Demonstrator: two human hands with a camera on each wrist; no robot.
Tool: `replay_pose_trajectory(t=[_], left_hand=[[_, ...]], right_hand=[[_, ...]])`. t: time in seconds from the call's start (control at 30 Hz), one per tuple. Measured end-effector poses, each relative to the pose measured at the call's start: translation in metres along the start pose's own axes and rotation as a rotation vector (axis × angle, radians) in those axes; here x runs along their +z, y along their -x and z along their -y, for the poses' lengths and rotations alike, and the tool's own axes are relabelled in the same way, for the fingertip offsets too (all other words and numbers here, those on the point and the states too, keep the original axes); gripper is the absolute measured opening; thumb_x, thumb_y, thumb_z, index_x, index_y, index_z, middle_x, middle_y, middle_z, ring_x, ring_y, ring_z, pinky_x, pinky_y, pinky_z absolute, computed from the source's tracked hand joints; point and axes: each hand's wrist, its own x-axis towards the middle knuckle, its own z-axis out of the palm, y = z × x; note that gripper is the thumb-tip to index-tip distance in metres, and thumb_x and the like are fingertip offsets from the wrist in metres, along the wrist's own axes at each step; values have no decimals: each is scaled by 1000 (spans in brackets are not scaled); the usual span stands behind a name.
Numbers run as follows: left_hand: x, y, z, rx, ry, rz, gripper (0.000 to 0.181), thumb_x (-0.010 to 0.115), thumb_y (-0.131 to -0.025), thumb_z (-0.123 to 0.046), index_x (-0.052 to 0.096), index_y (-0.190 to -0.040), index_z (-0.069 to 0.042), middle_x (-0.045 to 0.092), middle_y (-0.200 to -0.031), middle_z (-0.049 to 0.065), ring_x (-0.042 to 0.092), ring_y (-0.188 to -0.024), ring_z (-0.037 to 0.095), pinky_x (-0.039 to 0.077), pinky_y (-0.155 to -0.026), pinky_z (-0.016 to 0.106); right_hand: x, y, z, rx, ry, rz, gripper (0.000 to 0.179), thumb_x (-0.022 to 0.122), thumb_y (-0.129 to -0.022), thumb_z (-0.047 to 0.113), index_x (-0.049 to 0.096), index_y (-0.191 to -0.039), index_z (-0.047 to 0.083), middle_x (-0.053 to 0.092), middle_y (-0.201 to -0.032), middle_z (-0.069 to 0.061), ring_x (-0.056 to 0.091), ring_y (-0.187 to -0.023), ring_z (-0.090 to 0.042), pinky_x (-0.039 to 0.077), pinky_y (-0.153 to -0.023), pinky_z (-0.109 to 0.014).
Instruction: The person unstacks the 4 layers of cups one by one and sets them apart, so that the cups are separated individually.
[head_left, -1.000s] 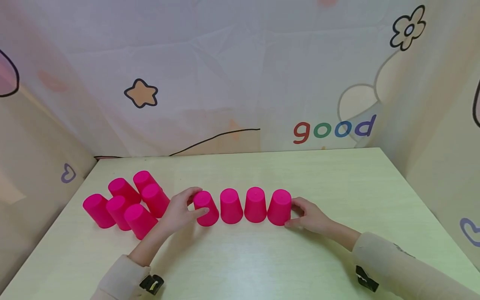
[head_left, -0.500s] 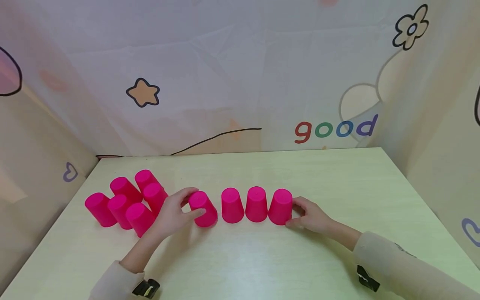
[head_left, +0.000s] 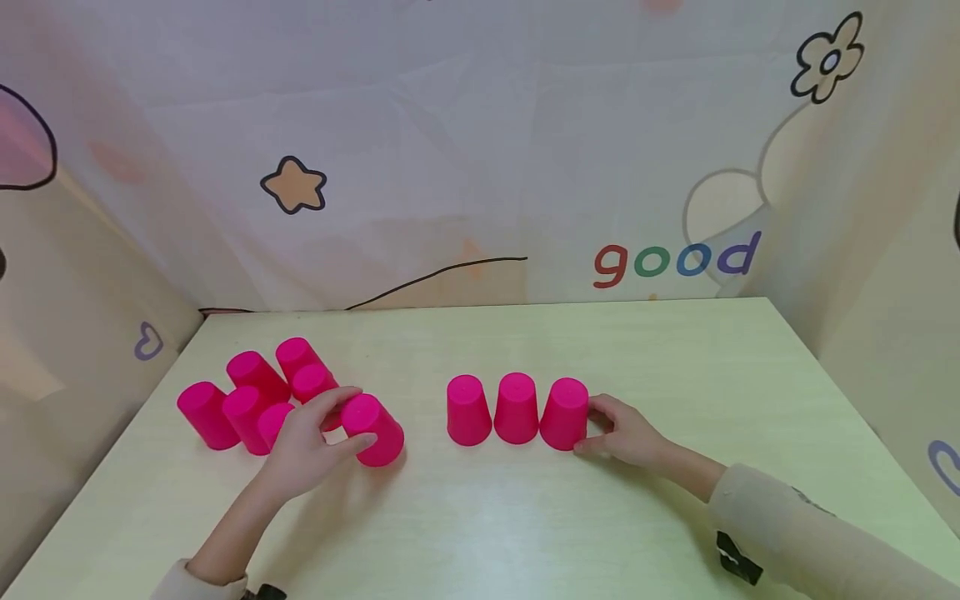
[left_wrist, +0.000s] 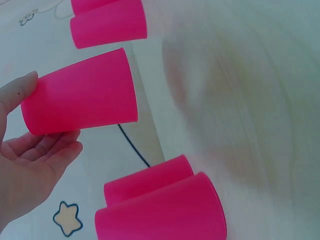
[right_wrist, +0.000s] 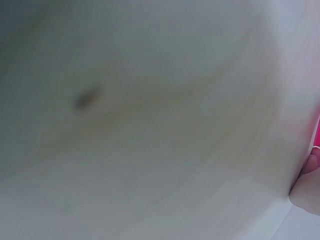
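My left hand grips an upside-down pink cup between thumb and fingers, just in front of a cluster of similar cups. In the left wrist view the same cup lies between the thumb and the fingers at its narrow end. Three more pink cups stand upside down in a row: a left one, a middle one and a right one. My right hand holds that right cup from its right side with curled fingers and thumb. The right wrist view shows only a sliver of hand and cup.
Several upside-down pink cups, among them a leftmost cup, stand clustered on the table's left side, partly behind my left hand. The pale tabletop ends at a printed cloth backdrop.
My left hand has moved left and slightly nearer with its cup, out of the row of cups towards the cluster. The right hand has stayed at the right cup.
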Motion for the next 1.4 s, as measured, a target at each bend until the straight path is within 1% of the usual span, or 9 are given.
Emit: replay_pose_trajectory(t=[0.13,0.27,0.43,0.6,0.83,1.0,1.1,1.27,1.4], left_hand=[[-10,9,2,11,-10,-15,53,76,-75,-21,54,-120,-4,60,-106,4,58,-91,18,51,-76,31],[-19,18,6,32,6,-29,51,76,-75,-18,54,-120,-6,59,-105,-1,57,-92,11,50,-77,22],[-27,28,7,39,10,-64,50,75,-75,-18,55,-120,-8,60,-105,-1,57,-91,7,50,-75,20],[-36,35,7,28,-20,-99,52,76,-74,-16,54,-121,-8,61,-101,1,59,-85,5,52,-68,22],[-51,45,9,39,-14,-134,50,75,-74,-9,55,-119,-4,59,-102,-1,57,-90,-4,45,-76,10],[-68,55,12,-11,-25,-143,51,74,-75,-11,54,-121,-5,55,-107,-12,50,-95,-14,45,-75,8],[-80,61,18,-53,-36,-124,52,74,-76,-14,52,-123,-6,54,-108,-15,49,-96,-16,47,-72,10],[-96,69,32,-123,-78,-104,54,72,-79,-19,50,-126,-6,53,-105,-20,47,-93,-19,48,-68,10],[-104,73,45,-167,-109,-110,55,71,-80,-21,49,-127,-4,53,-102,-23,46,-91,-21,47,-66,10]], right_hand=[[0,1,-1,-7,-18,-2,60,77,-71,15,50,-122,0,52,-115,-13,46,-112,-34,42,-93,-46],[1,1,-3,-26,-58,0,61,78,-71,19,49,-123,2,53,-117,-12,47,-110,-32,45,-89,-41],[2,2,-4,-61,-79,4,59,76,-73,21,50,-123,4,53,-116,-11,49,-107,-29,47,-84,-35],[3,3,-5,-77,-29,-11,58,76,-73,24,50,-122,4,53,-112,-10,49,-104,-28,47,-83,-35],[3,2,-7,-55,-30,-10,58,76,-73,25,51,-122,5,53,-110,-8,48,-105,-27,45,-86,-37],[3,2,-8,-53,-30,-9,57,76,-74,24,51,-122,5,53,-111,-10,48,-105,-28,45,-85,-37],[3,1,-7,-50,-29,-8,57,76,-74,23,51,-121,5,53,-111,-10,48,-105,-28,45,-85,-36],[3,1,-5,-49,-32,-6,58,76,-73,24,51,-122,5,53,-113,-10,48,-106,-28,45,-85,-37],[3,1,-4,-45,-36,-7,59,76,-73,24,50,-123,5,52,-115,-11,48,-107,-29,45,-86,-38]])
